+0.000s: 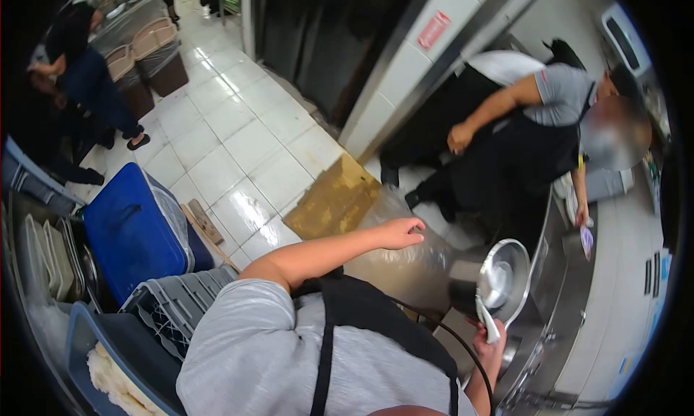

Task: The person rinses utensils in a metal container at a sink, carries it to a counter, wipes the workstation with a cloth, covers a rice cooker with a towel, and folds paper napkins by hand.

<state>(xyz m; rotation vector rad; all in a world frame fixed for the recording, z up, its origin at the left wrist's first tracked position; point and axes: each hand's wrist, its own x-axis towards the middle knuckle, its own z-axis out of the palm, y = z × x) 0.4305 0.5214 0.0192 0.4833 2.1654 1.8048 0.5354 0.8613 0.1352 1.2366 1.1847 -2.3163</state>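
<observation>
My right hand [489,338] grips a metal pot [466,277] at its near side, where a pale strip, a handle or a cloth, runs along the rim. The pot is tilted with its mouth facing right, and its inside shines. My left hand [401,234] is held out in front of my apron [376,318] with its fingers loosely bent and apart, holding nothing. Below that hand is a large clear plastic bag [416,271], beside a wet brown patch or flat sheet [336,199] on the floor.
A co-worker in a black apron [499,159] stands ahead by the metal sink counter [553,271]. Left are a blue-lidded bin [126,228], grey crates [170,300] and a tub [83,344] with whitish contents. Another person [90,76] stands farther off near brown bins [163,69]. A dark hose [463,344] crosses near me.
</observation>
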